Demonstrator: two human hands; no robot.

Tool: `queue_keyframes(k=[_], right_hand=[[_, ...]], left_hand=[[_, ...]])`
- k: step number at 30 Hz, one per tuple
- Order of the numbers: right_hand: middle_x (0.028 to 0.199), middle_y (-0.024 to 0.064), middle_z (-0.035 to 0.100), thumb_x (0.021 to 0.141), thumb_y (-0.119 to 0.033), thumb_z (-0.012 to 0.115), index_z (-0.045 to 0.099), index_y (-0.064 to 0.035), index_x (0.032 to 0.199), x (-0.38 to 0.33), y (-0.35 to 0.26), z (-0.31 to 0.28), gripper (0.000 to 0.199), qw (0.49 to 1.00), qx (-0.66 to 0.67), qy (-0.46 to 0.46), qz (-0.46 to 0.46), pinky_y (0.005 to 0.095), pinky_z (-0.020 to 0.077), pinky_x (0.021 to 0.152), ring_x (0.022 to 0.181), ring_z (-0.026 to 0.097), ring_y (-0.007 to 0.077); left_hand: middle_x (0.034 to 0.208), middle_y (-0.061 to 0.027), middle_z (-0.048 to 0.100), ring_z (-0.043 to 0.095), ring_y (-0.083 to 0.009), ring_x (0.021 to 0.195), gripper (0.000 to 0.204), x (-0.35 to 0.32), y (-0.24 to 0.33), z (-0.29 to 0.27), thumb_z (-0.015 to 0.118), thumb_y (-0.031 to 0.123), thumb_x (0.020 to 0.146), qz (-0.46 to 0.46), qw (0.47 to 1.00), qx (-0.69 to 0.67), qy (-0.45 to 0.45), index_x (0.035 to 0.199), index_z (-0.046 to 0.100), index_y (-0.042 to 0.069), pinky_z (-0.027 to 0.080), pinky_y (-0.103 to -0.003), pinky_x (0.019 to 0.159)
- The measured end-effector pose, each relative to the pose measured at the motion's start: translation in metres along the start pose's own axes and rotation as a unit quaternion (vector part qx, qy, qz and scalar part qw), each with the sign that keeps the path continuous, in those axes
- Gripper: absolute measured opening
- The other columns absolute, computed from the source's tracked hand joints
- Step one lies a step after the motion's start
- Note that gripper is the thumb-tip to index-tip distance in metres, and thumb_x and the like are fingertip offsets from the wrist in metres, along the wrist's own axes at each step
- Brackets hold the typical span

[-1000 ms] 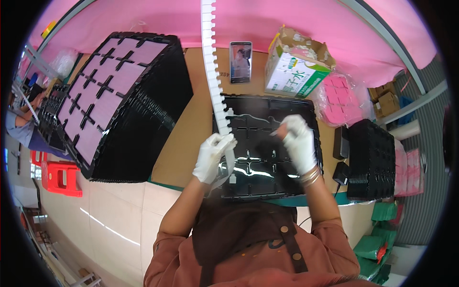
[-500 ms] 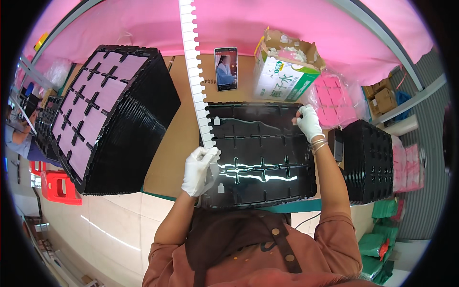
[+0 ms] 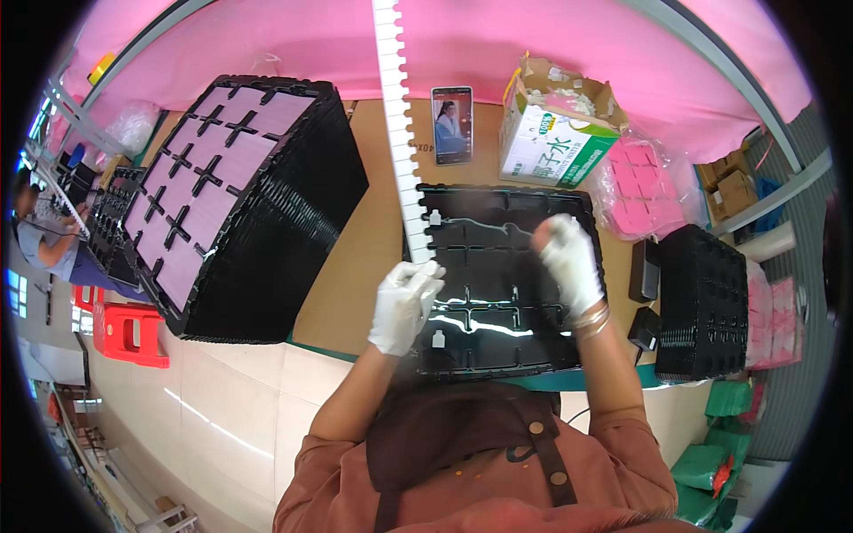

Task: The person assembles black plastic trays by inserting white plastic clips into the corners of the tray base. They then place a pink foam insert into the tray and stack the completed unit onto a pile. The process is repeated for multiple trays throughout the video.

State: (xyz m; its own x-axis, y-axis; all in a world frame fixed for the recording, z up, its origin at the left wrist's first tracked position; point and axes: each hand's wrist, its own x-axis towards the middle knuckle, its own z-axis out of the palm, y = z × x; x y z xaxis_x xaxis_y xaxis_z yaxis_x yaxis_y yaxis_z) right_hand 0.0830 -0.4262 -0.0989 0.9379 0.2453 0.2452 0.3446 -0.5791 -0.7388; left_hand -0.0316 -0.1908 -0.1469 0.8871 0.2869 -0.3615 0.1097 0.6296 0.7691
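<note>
A black moulded tray (image 3: 498, 346) with several compartments lies on the brown table in front of me. My left hand (image 3: 404, 305), in a white glove, grips the lower end of a long white notched strip (image 3: 397, 124) that rises toward the pink backdrop. My right hand (image 3: 569, 259), also gloved, hovers over the tray's right half with fingers pinched; whether it holds a small part I cannot tell. Two small white parts (image 3: 437, 338) sit in the tray's left compartments.
A tall tilted stack of black trays (image 3: 240, 204) stands at left. A phone (image 3: 452, 124), an open green-and-white carton (image 3: 553, 133), pink packs (image 3: 640, 182) and another black tray stack (image 3: 706, 302) ring the table. Another person (image 3: 40, 235) sits far left beside a red stool (image 3: 129, 333).
My right hand came back from the tray's far right corner toward its middle. The left hand stayed on the strip, and the view shifted slightly.
</note>
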Motion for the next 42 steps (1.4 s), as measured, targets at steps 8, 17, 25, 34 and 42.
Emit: queue_keyframes(k=[8,17,25,34,42], right_hand=[[0.089,0.0039,0.068,0.088,-0.012,0.074,0.067,-0.0014,0.096,-0.070,-0.056,0.090,0.015,0.865,0.444,-0.121,0.200,0.0271,0.0485,0.067,0.077,0.059,0.0088],[0.089,0.0067,0.063,0.069,-0.002,0.079,0.067,-0.0072,0.078,-0.082,-0.078,0.046,0.016,0.972,0.142,0.025,-0.186,0.0352,0.0506,0.066,0.077,0.062,0.0242],[0.086,0.0099,0.063,0.062,0.009,0.071,0.067,-0.0046,0.072,-0.092,0.061,-0.102,0.017,0.991,-0.093,-0.083,0.048,0.0360,0.0509,0.076,0.085,0.062,0.0287],[0.093,0.0132,0.059,0.066,0.010,0.070,0.062,-0.0012,0.077,-0.140,0.073,-0.081,0.018,0.979,-0.197,-0.038,0.024,0.0401,0.0513,0.075,0.086,0.062,0.0317],[0.095,0.0159,0.056,0.068,0.005,0.078,0.059,0.0006,0.084,-0.132,0.079,-0.073,0.026,0.976,-0.164,-0.020,0.139,0.0396,0.0518,0.071,0.082,0.062,0.0348]], left_hand=[[0.104,-0.0103,0.068,0.062,-0.0123,0.092,0.014,-0.033,-0.002,0.023,0.064,0.016,0.097,0.003,0.997,0.069,0.021,0.100,0.063,0.003,0.049,-0.027,0.080],[0.104,-0.0129,0.067,0.067,-0.0245,0.099,0.017,-0.017,0.011,0.002,0.067,0.014,0.095,0.054,0.997,0.025,-0.046,0.106,0.062,0.002,0.054,-0.040,0.091],[0.108,-0.0192,0.068,0.067,-0.0288,0.104,0.014,-0.002,-0.021,-0.032,0.064,0.011,0.095,0.098,0.989,0.100,-0.043,0.101,0.062,-0.002,0.051,-0.040,0.097],[0.110,-0.0173,0.068,0.067,-0.0295,0.106,0.017,-0.004,-0.018,-0.031,0.061,0.014,0.098,0.102,0.987,0.119,-0.034,0.106,0.061,-0.001,0.051,-0.041,0.099],[0.104,-0.0164,0.069,0.068,-0.0261,0.100,0.016,-0.005,-0.019,-0.025,0.063,0.014,0.098,0.110,0.987,0.118,-0.009,0.100,0.062,-0.002,0.052,-0.038,0.096]])
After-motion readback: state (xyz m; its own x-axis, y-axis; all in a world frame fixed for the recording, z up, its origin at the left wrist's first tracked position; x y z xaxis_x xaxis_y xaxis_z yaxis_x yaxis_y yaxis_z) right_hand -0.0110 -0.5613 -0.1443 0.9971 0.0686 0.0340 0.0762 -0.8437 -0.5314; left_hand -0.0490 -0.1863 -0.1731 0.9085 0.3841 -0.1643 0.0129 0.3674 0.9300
